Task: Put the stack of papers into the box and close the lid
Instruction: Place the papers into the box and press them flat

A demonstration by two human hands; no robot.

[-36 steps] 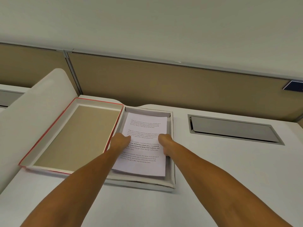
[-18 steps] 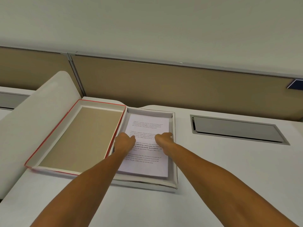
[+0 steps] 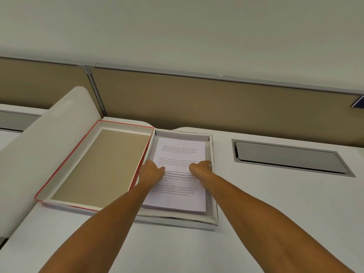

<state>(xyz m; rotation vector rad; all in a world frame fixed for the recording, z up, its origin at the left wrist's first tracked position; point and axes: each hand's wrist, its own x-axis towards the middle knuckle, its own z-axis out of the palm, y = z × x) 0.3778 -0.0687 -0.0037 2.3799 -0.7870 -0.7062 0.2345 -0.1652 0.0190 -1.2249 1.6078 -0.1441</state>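
The stack of papers (image 3: 178, 200), white sheets with printed text, lies flat inside the shallow white box (image 3: 213, 217) at the middle of the desk. My left hand (image 3: 150, 173) sits with curled fingers on the stack's left edge, next to the box's left wall. My right hand (image 3: 201, 167) is curled over the stack's right edge, touching the box's right wall. The lid (image 3: 65, 168), red-edged with a tan inside, lies open and upturned directly left of the box, side by side with it.
A curved white divider (image 3: 39, 146) rises left of the lid. A tan partition wall (image 3: 216, 103) runs along the desk's back edge. A grey recessed cable hatch (image 3: 289, 157) sits in the desk right of the box.
Both hands stay on the stack's side edges. The stack has settled slightly deeper and to the right in the box. My head view has shifted a little.
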